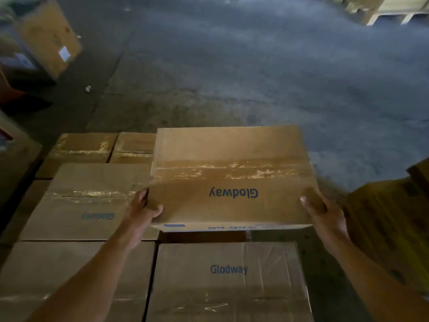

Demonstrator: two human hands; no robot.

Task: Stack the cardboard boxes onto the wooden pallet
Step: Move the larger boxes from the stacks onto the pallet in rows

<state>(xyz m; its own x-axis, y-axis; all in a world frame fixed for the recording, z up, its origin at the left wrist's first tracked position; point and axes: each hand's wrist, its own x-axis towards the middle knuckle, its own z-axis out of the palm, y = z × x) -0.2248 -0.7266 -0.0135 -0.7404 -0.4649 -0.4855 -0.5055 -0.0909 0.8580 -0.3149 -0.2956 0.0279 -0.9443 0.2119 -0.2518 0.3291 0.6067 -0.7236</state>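
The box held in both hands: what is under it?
Under the held box only a dark gap shows, beyond the creased Glodway box. Whatever lies deeper is covered.

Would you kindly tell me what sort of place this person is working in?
Probably a warehouse or loading area: a bare concrete floor, rows of taped cardboard boxes printed Glodway, and what looks like a wooden pallet at the far right. The left hand and right hand grip the held box.

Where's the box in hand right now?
Head view, centre-right: held box gripped by left hand and right hand, just beyond the creased box.
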